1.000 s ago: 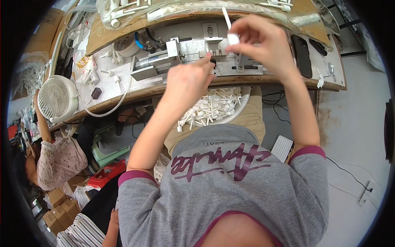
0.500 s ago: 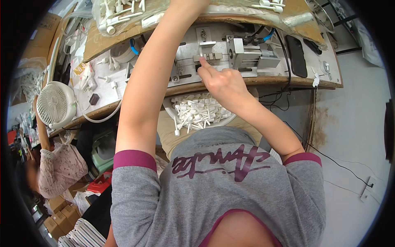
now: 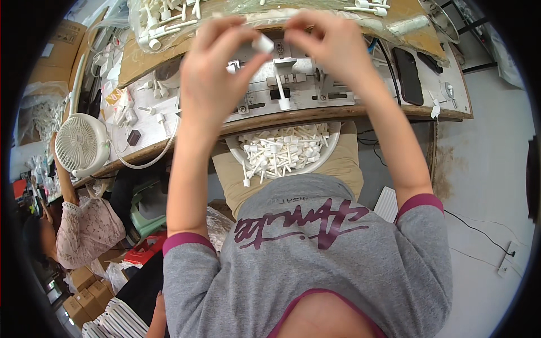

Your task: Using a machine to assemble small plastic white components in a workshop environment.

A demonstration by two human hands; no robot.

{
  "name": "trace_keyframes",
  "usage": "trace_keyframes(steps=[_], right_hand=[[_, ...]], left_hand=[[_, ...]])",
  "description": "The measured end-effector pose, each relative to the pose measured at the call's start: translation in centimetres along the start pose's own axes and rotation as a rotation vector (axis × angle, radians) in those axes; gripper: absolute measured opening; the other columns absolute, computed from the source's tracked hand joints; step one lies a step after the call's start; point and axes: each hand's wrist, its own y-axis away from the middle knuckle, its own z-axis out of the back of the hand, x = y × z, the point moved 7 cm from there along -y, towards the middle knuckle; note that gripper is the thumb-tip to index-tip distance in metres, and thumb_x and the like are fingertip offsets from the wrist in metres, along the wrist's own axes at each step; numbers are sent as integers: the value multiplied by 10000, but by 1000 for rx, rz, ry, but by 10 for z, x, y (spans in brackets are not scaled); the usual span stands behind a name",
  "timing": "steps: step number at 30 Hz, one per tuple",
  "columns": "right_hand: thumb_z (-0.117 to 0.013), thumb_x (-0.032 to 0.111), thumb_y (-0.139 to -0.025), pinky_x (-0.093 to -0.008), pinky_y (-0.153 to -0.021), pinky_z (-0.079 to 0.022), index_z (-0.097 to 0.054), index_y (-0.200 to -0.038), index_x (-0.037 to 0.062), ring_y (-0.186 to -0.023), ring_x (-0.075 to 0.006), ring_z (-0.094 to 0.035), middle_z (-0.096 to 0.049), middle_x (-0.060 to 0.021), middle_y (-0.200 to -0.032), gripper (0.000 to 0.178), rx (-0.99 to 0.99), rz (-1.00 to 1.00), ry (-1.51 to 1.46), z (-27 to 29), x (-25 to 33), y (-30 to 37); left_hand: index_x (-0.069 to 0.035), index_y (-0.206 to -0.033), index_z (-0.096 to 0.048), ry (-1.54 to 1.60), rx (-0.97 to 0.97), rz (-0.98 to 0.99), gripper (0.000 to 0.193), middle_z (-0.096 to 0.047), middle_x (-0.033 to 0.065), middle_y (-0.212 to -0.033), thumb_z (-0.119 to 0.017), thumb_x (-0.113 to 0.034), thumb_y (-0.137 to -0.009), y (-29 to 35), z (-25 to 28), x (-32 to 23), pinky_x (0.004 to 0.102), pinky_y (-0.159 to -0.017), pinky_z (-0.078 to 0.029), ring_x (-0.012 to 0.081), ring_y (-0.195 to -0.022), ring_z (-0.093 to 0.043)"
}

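Note:
My left hand [image 3: 217, 70], slightly blurred, is raised over the bench with thumb and fingers pinching a white plastic piece with a cap-like end [image 3: 263, 44]. Facing it from the right is my right hand [image 3: 327, 45], its thumb and index finger apart and nothing visible between them. Below and between the hands, a white stemmed plastic part [image 3: 280, 84] lies across the metal fixture [image 3: 296, 78], its wider capped end toward me. A round tub [image 3: 333, 152] on my lap holds many similar white stemmed parts.
A cardboard sheet [image 3: 132, 65] with plastic film and more white parts lies along the back. On the right are a black phone [image 3: 407, 76] and cables. A white fan [image 3: 81, 143] stands at left, near another person's lace sleeve [image 3: 84, 236].
My left hand has come back from the far parts with a white piece. My right hand has lifted off the fixture, moving up and right. The white part on the fixture now shows fully.

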Motion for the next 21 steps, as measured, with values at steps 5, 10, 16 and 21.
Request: trace_keyframes(steps=[5,10,16,21], right_hand=[[-777,142,-798,-373,-693,-537,-754,-866,5,-719,-236,-679,-727,-125,-810,155,179,-317,-10,-13,-55,-75],[-761,190,-826,-384,-736,-543,-754,-919,18,-802,-254,-694,-736,-151,-884,196,382,-271,58,-39,-71,-86],[-731,177,-843,-378,-761,-531,-721,-948,9,-850,-260,-681,-723,-157,-916,198,364,-209,65,-42,-72,-83],[-724,145,-836,-373,-761,-529,-712,-933,4,-796,-248,-665,-713,-139,-881,172,94,-210,44,-2,-71,-83]], left_hand=[[8,-986,-679,151,171,143,233,-624,161,-1262,-771,-47,-779,57,-27,-25,366,-821,-582,242,-973,-686],[-16,-1058,-692,87,289,190,232,-660,122,-1259,-739,-70,-838,96,-46,-27,357,-852,-558,271,-994,-685],[-40,-1040,-694,-141,429,107,228,-683,105,-1235,-741,-125,-834,104,-70,-26,347,-731,-557,247,-855,-706],[-57,-1044,-704,-164,531,98,242,-682,86,-1247,-744,-147,-824,96,-75,-19,332,-654,-561,241,-748,-715]])
